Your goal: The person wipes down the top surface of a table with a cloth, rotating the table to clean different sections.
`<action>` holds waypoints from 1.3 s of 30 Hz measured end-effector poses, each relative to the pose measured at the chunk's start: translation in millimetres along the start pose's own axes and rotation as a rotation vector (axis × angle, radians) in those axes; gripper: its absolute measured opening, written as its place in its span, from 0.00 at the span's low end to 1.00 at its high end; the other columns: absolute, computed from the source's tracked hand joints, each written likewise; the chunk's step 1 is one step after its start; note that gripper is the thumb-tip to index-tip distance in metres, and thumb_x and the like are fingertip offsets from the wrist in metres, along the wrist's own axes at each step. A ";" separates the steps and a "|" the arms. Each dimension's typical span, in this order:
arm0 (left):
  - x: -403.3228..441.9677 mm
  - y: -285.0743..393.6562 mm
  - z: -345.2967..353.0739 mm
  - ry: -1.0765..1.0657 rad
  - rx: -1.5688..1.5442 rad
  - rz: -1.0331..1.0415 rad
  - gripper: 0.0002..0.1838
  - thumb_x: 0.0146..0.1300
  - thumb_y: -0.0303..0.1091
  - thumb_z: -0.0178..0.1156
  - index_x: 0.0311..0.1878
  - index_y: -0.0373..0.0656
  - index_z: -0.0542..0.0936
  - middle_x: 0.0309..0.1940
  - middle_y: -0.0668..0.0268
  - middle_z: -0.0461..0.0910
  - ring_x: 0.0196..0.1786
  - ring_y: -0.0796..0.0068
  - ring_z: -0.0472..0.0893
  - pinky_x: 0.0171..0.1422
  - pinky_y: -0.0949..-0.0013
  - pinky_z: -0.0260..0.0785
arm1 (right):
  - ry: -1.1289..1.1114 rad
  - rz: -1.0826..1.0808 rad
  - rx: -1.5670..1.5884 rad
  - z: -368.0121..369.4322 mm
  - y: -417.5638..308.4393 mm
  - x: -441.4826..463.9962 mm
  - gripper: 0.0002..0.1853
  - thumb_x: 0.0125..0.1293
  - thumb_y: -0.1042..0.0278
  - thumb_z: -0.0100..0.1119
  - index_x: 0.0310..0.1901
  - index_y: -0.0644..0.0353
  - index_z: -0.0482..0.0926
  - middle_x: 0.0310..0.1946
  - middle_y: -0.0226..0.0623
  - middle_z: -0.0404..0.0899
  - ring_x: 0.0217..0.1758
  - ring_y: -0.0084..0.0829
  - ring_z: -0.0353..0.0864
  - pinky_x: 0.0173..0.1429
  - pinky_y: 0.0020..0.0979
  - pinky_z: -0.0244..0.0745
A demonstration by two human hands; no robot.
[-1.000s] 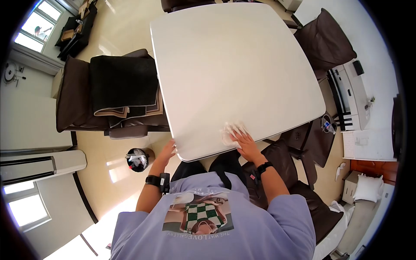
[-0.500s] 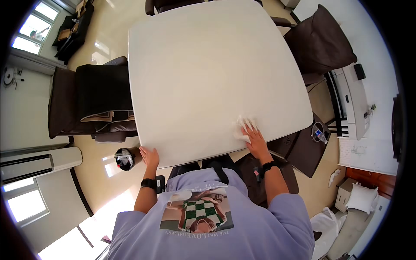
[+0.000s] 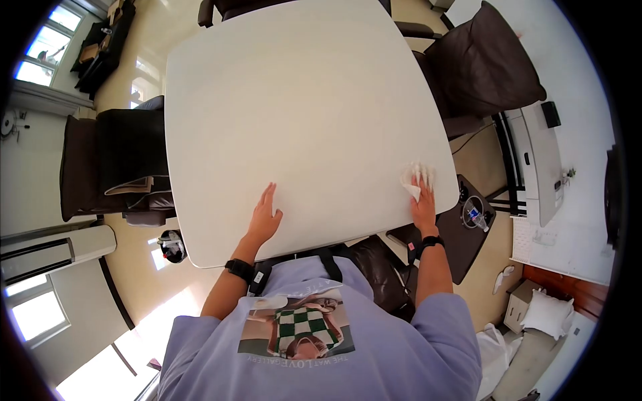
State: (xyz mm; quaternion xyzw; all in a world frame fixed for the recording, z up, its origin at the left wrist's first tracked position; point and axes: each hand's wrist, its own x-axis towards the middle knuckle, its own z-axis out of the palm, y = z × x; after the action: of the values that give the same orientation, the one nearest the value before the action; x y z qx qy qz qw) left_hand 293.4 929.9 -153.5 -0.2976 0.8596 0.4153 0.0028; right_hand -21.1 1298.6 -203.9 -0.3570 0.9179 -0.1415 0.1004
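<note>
A large white table [image 3: 301, 113] with rounded corners fills the middle of the view. Near its right front corner, my right hand [image 3: 423, 197] presses a crumpled whitish cloth [image 3: 410, 186] against the top; part of the cloth shows beside and under the fingers. My left hand [image 3: 265, 217] is over the front part of the table, left of centre, its fingers extended and holding nothing. Whether its palm touches the surface, I cannot tell.
A brown chair with a dark cloth [image 3: 130, 148] stands left, another brown chair [image 3: 491, 63] right. A bin [image 3: 172, 246] is on the floor at left front. A bottle [image 3: 477, 217] lies on a dark seat by the right corner.
My right hand and the cloth have moved right along the table's front. My left hand has left the left front corner and come inward over the tabletop. The view has shifted rightward.
</note>
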 end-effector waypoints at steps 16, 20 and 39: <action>-3.5 8.1 -4.7 -0.052 -0.348 -0.160 0.29 0.59 0.16 0.44 0.65 0.46 0.70 0.47 0.61 0.82 0.54 0.65 0.79 0.59 0.64 0.69 | 0.682 0.923 0.674 -8.5 224.6 25.6 0.30 0.74 0.49 0.39 0.64 0.68 0.66 0.62 0.49 0.72 0.62 0.50 0.71 0.64 0.42 0.65; -4.0 -3.4 2.6 0.009 -0.409 -0.166 0.28 0.60 0.16 0.43 0.63 0.45 0.72 0.45 0.61 0.82 0.51 0.67 0.80 0.56 0.67 0.70 | 0.742 0.849 1.483 -44.3 184.7 45.2 0.30 0.74 0.44 0.40 0.63 0.63 0.69 0.60 0.42 0.73 0.60 0.42 0.71 0.65 0.37 0.63; -35.7 -76.9 -10.3 0.703 -0.407 -0.513 0.22 0.61 0.19 0.44 0.58 0.43 0.75 0.48 0.62 0.77 0.47 0.72 0.76 0.54 0.68 0.69 | 0.195 0.527 -0.131 33.8 53.1 80.4 0.33 0.75 0.45 0.35 0.77 0.48 0.48 0.80 0.22 0.37 0.81 0.50 0.37 0.72 0.71 0.36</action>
State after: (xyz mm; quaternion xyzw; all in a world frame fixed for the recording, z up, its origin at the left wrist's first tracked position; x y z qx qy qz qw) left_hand 364.8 903.9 -192.6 -0.6168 0.6088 0.4352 -0.2440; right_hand -103.0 1274.7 -260.0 -0.0967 0.9915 -0.0845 0.0218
